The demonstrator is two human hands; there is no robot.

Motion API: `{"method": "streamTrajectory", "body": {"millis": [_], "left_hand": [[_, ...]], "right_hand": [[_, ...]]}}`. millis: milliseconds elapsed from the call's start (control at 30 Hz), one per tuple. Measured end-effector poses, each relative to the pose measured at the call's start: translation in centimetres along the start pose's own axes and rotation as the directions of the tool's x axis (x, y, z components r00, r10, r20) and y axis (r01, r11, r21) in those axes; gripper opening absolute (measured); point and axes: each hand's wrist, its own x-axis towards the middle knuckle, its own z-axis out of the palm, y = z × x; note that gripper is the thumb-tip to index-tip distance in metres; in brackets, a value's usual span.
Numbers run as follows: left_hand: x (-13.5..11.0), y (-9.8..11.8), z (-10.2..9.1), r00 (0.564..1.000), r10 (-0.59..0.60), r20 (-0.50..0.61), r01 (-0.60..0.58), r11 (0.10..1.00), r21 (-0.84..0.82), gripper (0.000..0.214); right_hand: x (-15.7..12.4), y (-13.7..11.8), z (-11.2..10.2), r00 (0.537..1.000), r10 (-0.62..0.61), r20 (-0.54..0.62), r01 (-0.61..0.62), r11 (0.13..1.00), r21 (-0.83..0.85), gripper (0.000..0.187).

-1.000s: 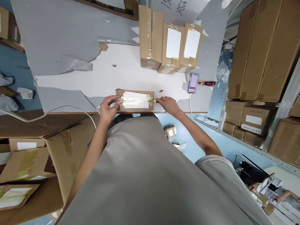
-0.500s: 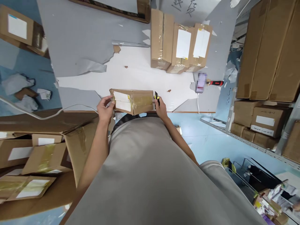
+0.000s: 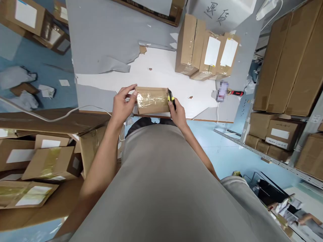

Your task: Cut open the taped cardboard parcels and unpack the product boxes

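Note:
A small taped cardboard box point(image 3: 152, 99) is held between both hands just above the near edge of the white table point(image 3: 161, 75). My left hand point(image 3: 123, 105) grips its left end with fingers curled round it. My right hand point(image 3: 178, 112) presses the box's right end and also holds a black and yellow cutter point(image 3: 171, 97) against it. The face of the box turned toward me is covered with shiny clear tape.
Three upright cardboard boxes point(image 3: 207, 55) with white labels stand at the table's far right. A red-handled tool point(image 3: 236, 93) lies by the right edge. A large open carton point(image 3: 42, 161) with flat parcels sits at my left. Stacked cartons fill shelves point(image 3: 285, 67) at the right.
The box has been lifted off the table and turned over, from label face up to the taped face toward me. My right hand has picked up the cutter.

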Motion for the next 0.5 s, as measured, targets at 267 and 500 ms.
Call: {"method": "streamTrajectory", "body": {"millis": [267, 500], "left_hand": [[0.9, -1.6, 2.6, 0.982, -0.145, 0.124, 0.166, 0.97, -0.176, 0.055], [2.5, -1.5, 1.8, 0.981, -0.1, 0.164, 0.127, 0.978, -0.164, 0.042]], "right_hand": [[-0.7, -3.9, -2.7, 0.995, 0.058, -0.084, -0.092, 0.873, -0.479, 0.055], [-3.8, -8.6, 0.8, 0.977, 0.151, 0.153, -0.038, 0.823, -0.567, 0.056]]}}
